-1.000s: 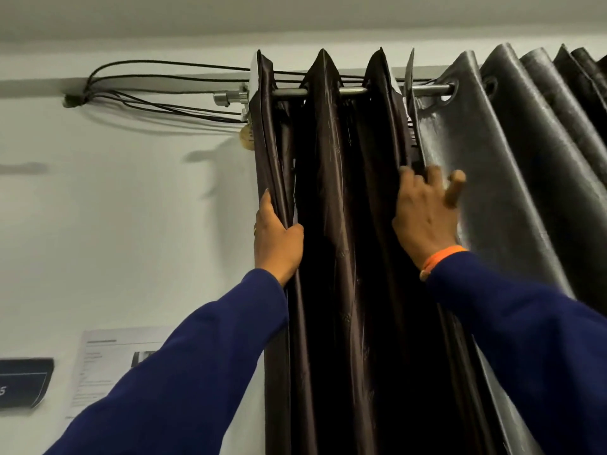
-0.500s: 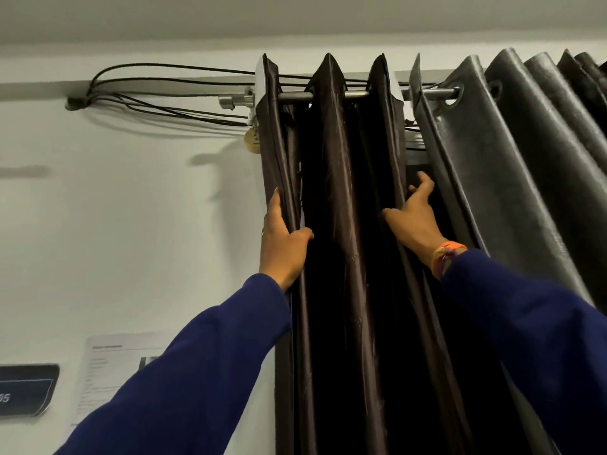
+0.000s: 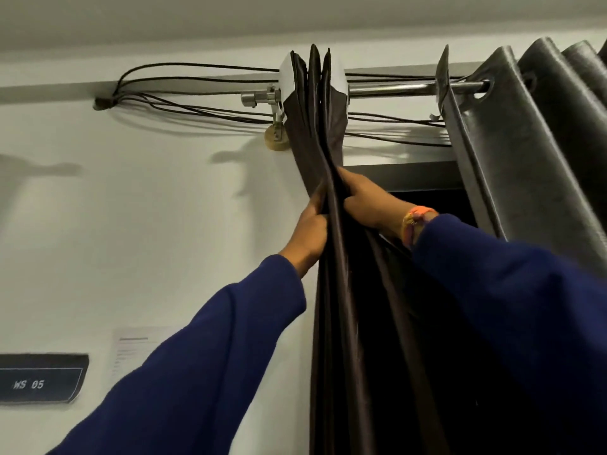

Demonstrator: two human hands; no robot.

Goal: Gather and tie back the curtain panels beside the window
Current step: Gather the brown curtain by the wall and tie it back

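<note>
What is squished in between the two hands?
In the head view, the gathered folds of the shiny dark brown curtain panel sit between the left hand and the right hand, which squeeze it from both sides.

A stretch of bare curtain rod (image 3: pixel 391 89) is lying open between the bunched brown curtain (image 3: pixel 317 126) and the grey curtain (image 3: pixel 512 142), giving room to pass. Black cables (image 3: pixel 197 90) are crossing the wall on both sides of the bunch, and the rod bracket (image 3: pixel 274 110) is crowding its left edge.

Brown curtain (image 3: pixel 320 126) bunched at rod (image 3: pixel 391 88) left end, grey curtain (image 3: pixel 525 142) right, sign (image 3: pixel 39 379) lower left
</note>
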